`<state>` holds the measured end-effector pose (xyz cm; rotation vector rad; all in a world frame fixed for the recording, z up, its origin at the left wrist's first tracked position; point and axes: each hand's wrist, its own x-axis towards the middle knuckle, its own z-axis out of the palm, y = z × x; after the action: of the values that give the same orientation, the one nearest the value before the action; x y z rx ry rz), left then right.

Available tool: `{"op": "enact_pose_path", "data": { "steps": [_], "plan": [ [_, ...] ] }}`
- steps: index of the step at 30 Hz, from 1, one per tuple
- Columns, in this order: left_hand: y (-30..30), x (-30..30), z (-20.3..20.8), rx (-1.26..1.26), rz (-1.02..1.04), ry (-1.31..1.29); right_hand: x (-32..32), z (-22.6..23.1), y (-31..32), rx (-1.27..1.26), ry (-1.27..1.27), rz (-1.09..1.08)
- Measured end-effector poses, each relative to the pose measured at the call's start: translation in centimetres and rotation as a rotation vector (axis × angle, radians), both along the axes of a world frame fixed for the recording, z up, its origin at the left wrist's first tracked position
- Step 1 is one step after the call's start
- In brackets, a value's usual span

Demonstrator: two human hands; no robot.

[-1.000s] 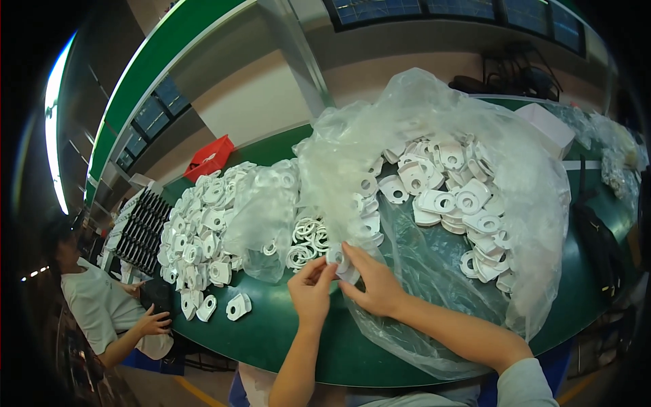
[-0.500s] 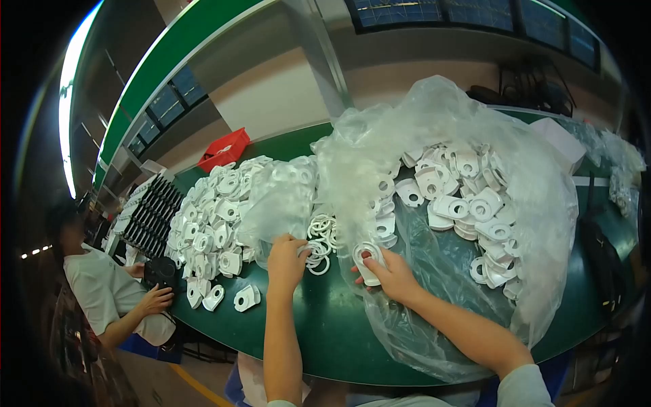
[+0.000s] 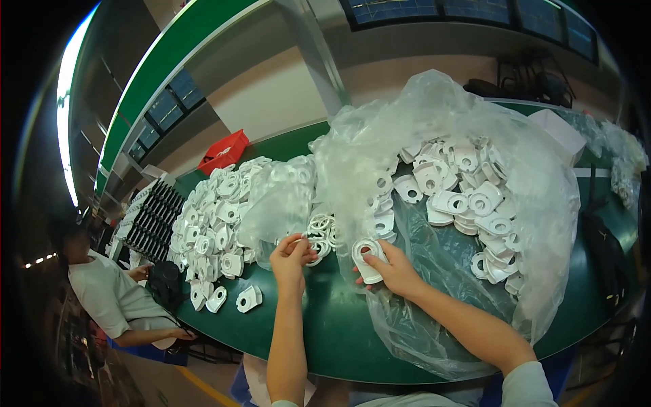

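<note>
My right hand (image 3: 392, 270) is closed round a white plastic part (image 3: 367, 252) with a flat end and a round hole, its thumb lying across the face. To the left, my left hand (image 3: 291, 261) has its fingertips pinched beside a small heap of white rings (image 3: 320, 234). A small white bit shows at those fingertips, too little of it to name. Similar white parts (image 3: 210, 227) lie heaped on the left. More white parts (image 3: 468, 197) spill from a large clear plastic bag (image 3: 542, 203) on the right.
All this lies on a green table (image 3: 332, 339). Behind the left heap stands a red bin (image 3: 224, 150); black-ribbed stacked pieces (image 3: 152, 220) are farther left. A seated person (image 3: 112, 295) is at the left table edge. A dark strap-like item (image 3: 603, 254) lies far right.
My left hand has drawn slightly back from the rings, its fingers now pinched and raised. My right hand still holds the white part. The person at left has lowered one hand.
</note>
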<state>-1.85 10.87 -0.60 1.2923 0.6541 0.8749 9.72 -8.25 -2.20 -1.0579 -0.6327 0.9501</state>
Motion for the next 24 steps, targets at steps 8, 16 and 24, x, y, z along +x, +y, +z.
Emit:
{"op": "enact_pose_path", "data": {
  "steps": [8, 16, 24],
  "plan": [
    [-2.0, -0.1, 1.2, 0.117, -0.186, 0.031, 0.4, 0.1, 0.1, -0.028, 0.134, 0.079],
    [-3.5, 0.0, 1.8, -0.036, -0.230, -0.072, 0.9, -0.7, 0.3, 0.048, 0.271, 0.101],
    [-5.7, 0.8, 1.2, 0.080, -0.282, 0.111, 0.9, -0.6, 0.2, 0.059, 0.226, 0.127]
  ]
}}
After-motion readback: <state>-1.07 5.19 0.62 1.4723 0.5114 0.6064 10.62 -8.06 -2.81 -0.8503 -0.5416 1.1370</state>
